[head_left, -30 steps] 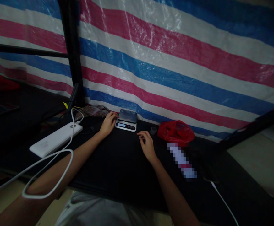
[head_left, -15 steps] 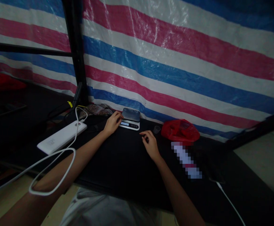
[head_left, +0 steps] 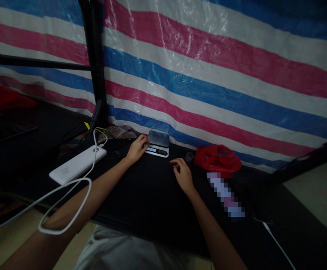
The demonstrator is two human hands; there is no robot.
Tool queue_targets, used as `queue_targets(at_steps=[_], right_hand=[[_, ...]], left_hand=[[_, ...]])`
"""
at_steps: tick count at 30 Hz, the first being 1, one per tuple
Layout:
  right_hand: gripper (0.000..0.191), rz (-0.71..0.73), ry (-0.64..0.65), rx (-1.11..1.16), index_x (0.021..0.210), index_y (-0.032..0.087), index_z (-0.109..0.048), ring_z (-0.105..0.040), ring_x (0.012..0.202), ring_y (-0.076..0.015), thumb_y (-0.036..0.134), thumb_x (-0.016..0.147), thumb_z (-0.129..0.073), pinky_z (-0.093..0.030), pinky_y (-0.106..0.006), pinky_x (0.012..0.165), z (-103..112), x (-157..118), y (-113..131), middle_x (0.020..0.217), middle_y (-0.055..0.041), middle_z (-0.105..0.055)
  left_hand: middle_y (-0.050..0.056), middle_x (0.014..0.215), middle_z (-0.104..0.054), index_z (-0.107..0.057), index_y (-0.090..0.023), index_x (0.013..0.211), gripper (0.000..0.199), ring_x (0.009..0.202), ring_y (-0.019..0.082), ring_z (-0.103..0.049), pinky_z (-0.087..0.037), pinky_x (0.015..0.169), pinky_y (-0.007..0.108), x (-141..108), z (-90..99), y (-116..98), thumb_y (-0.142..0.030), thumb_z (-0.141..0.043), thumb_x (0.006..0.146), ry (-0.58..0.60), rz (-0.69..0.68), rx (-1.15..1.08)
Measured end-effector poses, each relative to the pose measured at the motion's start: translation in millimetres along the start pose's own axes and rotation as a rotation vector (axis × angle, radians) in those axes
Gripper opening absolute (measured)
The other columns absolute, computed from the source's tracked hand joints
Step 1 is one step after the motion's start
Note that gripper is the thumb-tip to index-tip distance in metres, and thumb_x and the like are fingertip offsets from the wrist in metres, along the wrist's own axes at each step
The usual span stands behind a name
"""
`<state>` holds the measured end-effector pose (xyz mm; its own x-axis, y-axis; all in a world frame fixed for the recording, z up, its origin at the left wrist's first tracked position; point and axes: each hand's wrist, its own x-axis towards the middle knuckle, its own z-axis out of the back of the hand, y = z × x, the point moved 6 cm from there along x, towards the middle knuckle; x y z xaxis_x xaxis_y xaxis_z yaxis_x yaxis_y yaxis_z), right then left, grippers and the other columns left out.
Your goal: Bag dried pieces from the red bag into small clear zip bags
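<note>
A small digital scale (head_left: 159, 151) with a dark square weighing plate (head_left: 158, 138) and a lit display stands at the back of the black table. My left hand (head_left: 137, 150) is at its left edge, fingers bent and drawn together near the plate. A small dark spot shows between thumb and fingers; whether it is an object or a gap is unclear. Right of the scale and closer to me, my right hand (head_left: 183, 175) rests over the table, fingers loosely curved and apart from the thumb, with nothing visible in it. A small clear cup (head_left: 189, 156) lies just beyond it.
A white power bank (head_left: 77, 165) lies at left, its white cable (head_left: 90, 187) looping above my left forearm. At right are a red plastic bag (head_left: 217, 159), a blurred strip (head_left: 225, 195) and another white cable (head_left: 278, 242). Striped sheeting (head_left: 197, 90) hangs behind.
The whole view has shifted slightly. My left fingers have bent a little more at the scale's edge, with a dark spot now showing between them. My right hand looks nearly unchanged.
</note>
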<state>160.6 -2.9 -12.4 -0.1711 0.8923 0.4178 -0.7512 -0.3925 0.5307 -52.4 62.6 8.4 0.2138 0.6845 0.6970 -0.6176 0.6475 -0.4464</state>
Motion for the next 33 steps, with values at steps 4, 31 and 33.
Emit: queue_targets(at_steps=[4,31,33], right_hand=[[0.028,0.022,0.02,-0.012,0.091,0.023,-0.058,-0.053,0.075,-0.0139,0.011,0.075,-0.04,-0.04,-0.029,0.074,-2,0,0,0.095,-0.0021,-0.054],[0.021,0.025,0.083,-0.088,0.086,0.024,-0.058,-0.051,0.089,-0.0158,0.012,0.076,-0.043,-0.038,-0.03,0.078,-8,-1,-1,0.092,-0.0006,-0.056],[0.021,0.023,0.08,-0.092,0.086,0.024,-0.058,-0.052,0.089,-0.0156,0.012,0.077,-0.043,-0.037,-0.029,0.078,-7,-1,-2,0.092,-0.0004,-0.056]], left_hand=[[0.003,0.09,-0.049,-0.053,-0.017,0.082,0.015,0.087,0.014,-0.051,-0.042,0.08,0.025,0,0.1,3,-0.008,-0.042,0.077,-0.015,0.01,-0.013],[0.002,0.094,-0.05,-0.054,-0.018,0.079,0.008,0.092,0.014,-0.051,-0.041,0.082,0.024,0,-3.0,-1,-0.016,-0.047,0.077,0.008,-0.034,0.026],[0.003,0.096,-0.05,-0.054,-0.018,0.078,0.007,0.093,0.014,-0.05,-0.041,0.083,0.025,-1,-3.8,-1,-0.016,-0.048,0.077,0.014,-0.035,0.033]])
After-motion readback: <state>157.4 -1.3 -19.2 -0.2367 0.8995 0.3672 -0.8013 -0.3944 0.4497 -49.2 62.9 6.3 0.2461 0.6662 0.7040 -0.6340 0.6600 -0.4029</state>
